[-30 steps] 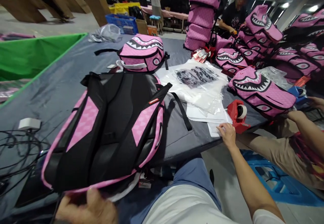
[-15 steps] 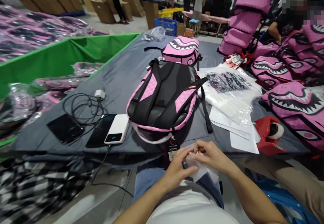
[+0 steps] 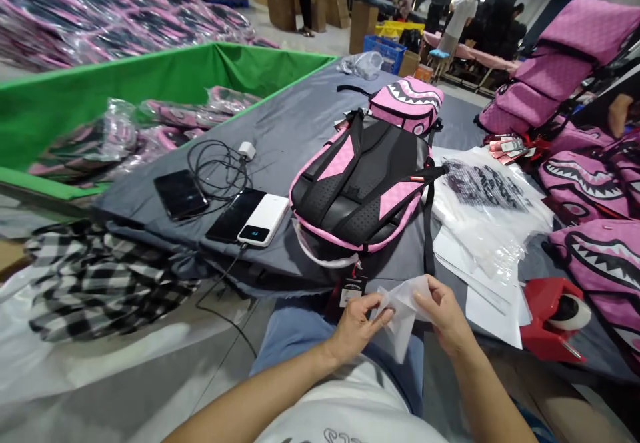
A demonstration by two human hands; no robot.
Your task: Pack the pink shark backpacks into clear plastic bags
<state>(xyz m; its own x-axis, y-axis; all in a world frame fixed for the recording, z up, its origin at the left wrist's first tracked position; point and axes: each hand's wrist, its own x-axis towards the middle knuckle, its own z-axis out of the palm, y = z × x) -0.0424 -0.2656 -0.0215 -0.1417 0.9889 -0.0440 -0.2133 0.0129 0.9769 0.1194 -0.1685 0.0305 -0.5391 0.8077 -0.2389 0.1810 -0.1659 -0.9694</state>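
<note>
Between my hands, over my lap, a small translucent white plastic bag (image 3: 401,316) is stretched out. My left hand (image 3: 357,326) pinches its left edge. The fingers of my right hand (image 3: 445,313) are closed on its upper right corner. Just beyond them a pink and black backpack (image 3: 357,179) lies on the table, its straps and black back panel facing up. A hang tag (image 3: 353,291), black and white, dangles over the table's edge near my left hand.
A red tape dispenser (image 3: 547,319), white sheets (image 3: 493,309) and printed plastic bags (image 3: 493,193) lie right. To the left are a power bank (image 3: 263,219), phone (image 3: 180,194) and cables. Pink shark-mouth backpacks (image 3: 590,183) crowd the right. A green-lined bin (image 3: 165,73) holds wrapped bags.
My hands have moved apart, and the plastic bag, bunched between them before, is now spread out. The camera view has turned left. The backpack stays in place on the table.
</note>
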